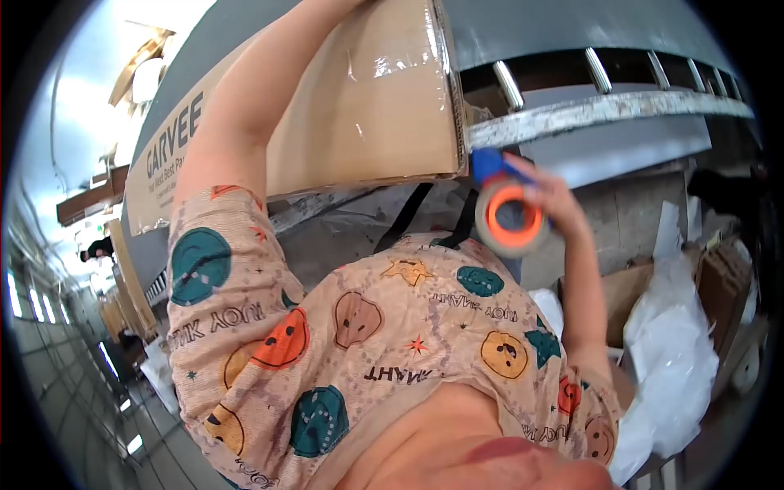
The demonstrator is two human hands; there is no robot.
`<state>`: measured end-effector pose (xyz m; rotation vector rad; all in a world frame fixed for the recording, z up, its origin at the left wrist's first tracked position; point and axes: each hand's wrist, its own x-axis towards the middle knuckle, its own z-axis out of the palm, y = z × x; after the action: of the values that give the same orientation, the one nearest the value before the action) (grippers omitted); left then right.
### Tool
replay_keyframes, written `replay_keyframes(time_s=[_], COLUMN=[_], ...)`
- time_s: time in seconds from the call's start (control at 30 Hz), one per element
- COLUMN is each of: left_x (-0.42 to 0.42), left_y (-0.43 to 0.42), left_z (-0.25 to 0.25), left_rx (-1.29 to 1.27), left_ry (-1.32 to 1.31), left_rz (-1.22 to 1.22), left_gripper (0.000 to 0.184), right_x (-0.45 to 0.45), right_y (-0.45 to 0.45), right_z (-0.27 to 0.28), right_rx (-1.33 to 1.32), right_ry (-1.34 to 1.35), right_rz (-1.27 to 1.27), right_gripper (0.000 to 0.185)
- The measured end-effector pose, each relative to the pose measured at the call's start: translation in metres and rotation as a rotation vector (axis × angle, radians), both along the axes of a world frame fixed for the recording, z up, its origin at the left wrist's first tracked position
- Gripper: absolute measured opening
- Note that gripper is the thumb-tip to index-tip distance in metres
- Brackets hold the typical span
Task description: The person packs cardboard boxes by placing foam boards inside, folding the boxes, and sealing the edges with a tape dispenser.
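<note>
Right hand (549, 192), its grip closed around one blue tape dispenser (488, 165) bearing a single round roll of tape (513, 219) with an orange core, just beside the corner of one brown cardboard carton (367, 106) glossed with clear tape. The left forearm (261, 90) crosses the carton, its hand out of frame. Beyond, at least five shiny cylindrical rollers (598, 70) line a paint-worn rail (604, 114).

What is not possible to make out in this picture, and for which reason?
Head view:
- Left hand: cut off by the top edge.
- End of the slogan on the box: behind the left arm.
- Smallest print beneath it: too small.
- Some fingers of the right hand: behind the tape roll.
</note>
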<state>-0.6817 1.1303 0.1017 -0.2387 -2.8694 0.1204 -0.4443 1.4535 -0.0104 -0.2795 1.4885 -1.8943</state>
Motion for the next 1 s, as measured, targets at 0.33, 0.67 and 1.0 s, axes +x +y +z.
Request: replay_keyframes(time_s=[0.33,0.67,1.0], left_x=[0.201,0.2,0.262], left_y=[0.095,0.057,0.085], left_z=[-0.044,-0.023,-0.013], left_rx=[0.005,0.273,-0.479], left_ry=[-0.542,-0.354,-0.358], left_rz=[-0.989,-0.925,-0.799], left_gripper=[0.028,0.018,0.011], right_x=[0.097,0.181,0.104], right_y=[-0.021,-0.082,-0.179], right_z=[-0.033,-0.032,-0.048], right_rx=[0.02,-0.177,-0.12], right_ry=[-0.142,-0.222,-0.133], right_rz=[-0.15,-0.343,-0.038], right_gripper=[0.059,0.071,0.054])
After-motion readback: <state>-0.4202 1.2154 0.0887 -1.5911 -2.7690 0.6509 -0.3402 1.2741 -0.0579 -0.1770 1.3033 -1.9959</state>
